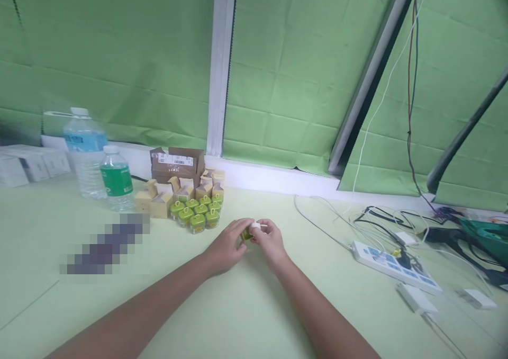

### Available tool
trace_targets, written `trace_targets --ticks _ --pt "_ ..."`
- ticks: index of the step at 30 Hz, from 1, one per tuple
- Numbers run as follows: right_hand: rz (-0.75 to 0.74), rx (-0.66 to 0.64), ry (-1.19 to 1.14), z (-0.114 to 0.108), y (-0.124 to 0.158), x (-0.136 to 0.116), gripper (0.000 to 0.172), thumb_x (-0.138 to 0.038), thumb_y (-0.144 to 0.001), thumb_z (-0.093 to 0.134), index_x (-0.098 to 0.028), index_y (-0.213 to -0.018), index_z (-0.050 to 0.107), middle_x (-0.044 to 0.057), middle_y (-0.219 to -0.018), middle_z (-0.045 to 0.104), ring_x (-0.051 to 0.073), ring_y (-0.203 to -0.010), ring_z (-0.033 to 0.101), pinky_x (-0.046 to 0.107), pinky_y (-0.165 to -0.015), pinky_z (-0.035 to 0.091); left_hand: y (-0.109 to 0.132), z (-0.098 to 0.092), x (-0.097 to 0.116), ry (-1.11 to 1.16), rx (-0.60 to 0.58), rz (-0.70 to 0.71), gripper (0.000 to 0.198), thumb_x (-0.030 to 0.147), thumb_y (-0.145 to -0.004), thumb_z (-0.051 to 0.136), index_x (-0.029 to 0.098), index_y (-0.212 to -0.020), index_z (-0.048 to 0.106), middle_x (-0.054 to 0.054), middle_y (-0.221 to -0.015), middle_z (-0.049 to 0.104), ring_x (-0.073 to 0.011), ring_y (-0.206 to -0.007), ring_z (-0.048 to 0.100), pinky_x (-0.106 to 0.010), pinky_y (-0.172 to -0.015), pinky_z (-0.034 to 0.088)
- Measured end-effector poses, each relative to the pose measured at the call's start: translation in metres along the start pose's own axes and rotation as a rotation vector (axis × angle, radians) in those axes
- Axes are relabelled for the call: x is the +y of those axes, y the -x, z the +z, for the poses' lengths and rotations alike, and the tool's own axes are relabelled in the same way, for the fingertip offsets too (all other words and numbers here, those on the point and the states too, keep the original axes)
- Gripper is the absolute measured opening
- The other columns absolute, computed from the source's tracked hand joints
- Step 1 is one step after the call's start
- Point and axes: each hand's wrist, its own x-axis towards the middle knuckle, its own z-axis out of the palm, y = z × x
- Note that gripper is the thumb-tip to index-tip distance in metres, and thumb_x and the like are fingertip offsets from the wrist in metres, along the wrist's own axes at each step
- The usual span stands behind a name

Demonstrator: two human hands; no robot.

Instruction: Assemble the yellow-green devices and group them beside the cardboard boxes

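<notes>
My left hand (227, 247) is closed round a small green-lidded jar (246, 234), mostly covered by the fingers, just above or on the table; I cannot tell which. Pinched in my right hand (271, 242) is a small white piece (255, 225), held right against that jar. Its exact kind is too small to make out. To the left of my hands stand several see-through jars (197, 222) with green lids and small loops on top, grouped closely together. Behind them are several opened small cardboard boxes (161, 204).
A brown carton (177, 163) stands by the wall. Left are a large water bottle (85, 152), a smaller green-labelled bottle (117, 181) and white boxes (32, 163). A blurred-out object (105, 247) lies nearer. At right are a power strip (392, 266), a white adapter (416, 299) and tangled cables.
</notes>
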Motion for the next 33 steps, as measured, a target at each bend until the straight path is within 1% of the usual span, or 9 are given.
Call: trace_targets --ticks 4,7,14,16,20,22,24,28,33 --pt "0.066 -0.048 -0.179 0.004 0.002 -0.003 0.031 -0.028 -0.06 0.075 -0.019 -0.085 0.06 -0.001 -0.074 0.064 0.013 -0.063 0.061 0.029 -0.068 0.055 0.0 0.0 0.002 -0.041 0.051 0.008 0.061 0.01 -0.079 0.054 0.023 -0.138 0.048 -0.009 -0.138 0.056 -0.027 -0.128 0.052 -0.044 -0.11 0.045" --pt "0.1 -0.089 -0.294 -0.001 0.001 -0.005 0.03 -0.034 -0.063 0.075 -0.019 -0.083 0.059 0.0 -0.076 0.065 0.013 -0.063 0.062 0.029 -0.068 0.055 -0.001 -0.003 0.001 -0.053 0.077 0.003 0.053 0.015 -0.083 0.055 0.023 -0.135 0.05 -0.009 -0.134 0.058 -0.0262 -0.125 0.055 -0.044 -0.108 0.047" --pt "0.123 -0.083 -0.288 -0.017 -0.01 -0.004 0.032 -0.034 -0.061 0.074 -0.019 -0.086 0.059 0.001 -0.079 0.065 0.018 -0.073 0.066 0.033 -0.077 0.054 -0.002 -0.004 -0.004 -0.058 0.142 -0.015 0.047 0.017 -0.084 0.058 0.023 -0.13 0.053 -0.009 -0.13 0.06 -0.0252 -0.12 0.057 -0.042 -0.104 0.048" --pt "0.07 -0.058 -0.132 -0.021 -0.014 -0.002 0.033 -0.036 -0.065 0.072 -0.019 -0.091 0.061 0.003 -0.083 0.064 0.018 -0.075 0.064 0.033 -0.076 0.053 -0.002 -0.004 -0.005 -0.052 0.153 -0.008 0.047 0.017 -0.083 0.058 0.023 -0.13 0.054 -0.008 -0.13 0.06 -0.0251 -0.119 0.058 -0.04 -0.102 0.049" --pt "-0.218 0.038 0.488 -0.032 -0.021 0.009 0.036 -0.033 -0.072 0.066 -0.02 -0.105 0.062 0.005 -0.094 0.062 0.018 -0.076 0.061 0.032 -0.074 0.049 -0.002 -0.003 -0.006 -0.027 0.166 -0.017 0.046 0.018 -0.084 0.058 0.023 -0.13 0.053 -0.008 -0.129 0.06 -0.0243 -0.117 0.058 -0.038 -0.098 0.049" --pt "-0.333 0.022 0.764 -0.037 -0.023 0.017 0.037 -0.027 -0.073 0.064 -0.019 -0.109 0.062 0.007 -0.098 0.061 0.019 -0.08 0.06 0.032 -0.077 0.047 -0.002 -0.003 -0.006 -0.013 0.177 -0.03 0.046 0.018 -0.083 0.058 0.023 -0.129 0.054 -0.008 -0.129 0.061 -0.0242 -0.116 0.058 -0.038 -0.097 0.05" --pt "-0.362 -0.025 0.958 -0.04 -0.024 0.022 0.033 -0.023 -0.075 0.062 -0.019 -0.108 0.062 0.008 -0.1 0.061 0.02 -0.085 0.059 0.032 -0.079 0.045 -0.002 -0.002 -0.005 -0.001 0.188 -0.045 0.046 0.018 -0.083 0.059 0.024 -0.128 0.055 -0.007 -0.127 0.062 -0.0244 -0.115 0.059 -0.037 -0.096 0.05" --pt "-0.364 -0.069 1.131 -0.041 -0.021 0.023 0.028 -0.022 -0.078 0.06 -0.018 -0.106 0.061 0.01 -0.102 0.062 0.023 -0.094 0.059 0.032 -0.081 0.043 -0.002 -0.003 -0.001 0.031 0.209 -0.068 0.044 0.019 -0.082 0.061 0.023 -0.125 0.055 -0.006 -0.122 0.064 -0.0236 -0.111 0.061 -0.038 -0.097 0.049" --pt "-0.353 -0.075 1.185 -0.04 -0.018 0.02 0.035 -0.021 -0.079 0.059 -0.017 -0.114 0.061 0.013 -0.105 0.063 0.027 -0.102 0.059 0.035 -0.084 0.043 -0.002 -0.006 0.005 0.076 0.205 -0.099 0.042 0.021 -0.084 0.062 0.024 -0.125 0.055 -0.006 -0.12 0.065 -0.0231 -0.111 0.061 -0.038 -0.099 0.048"
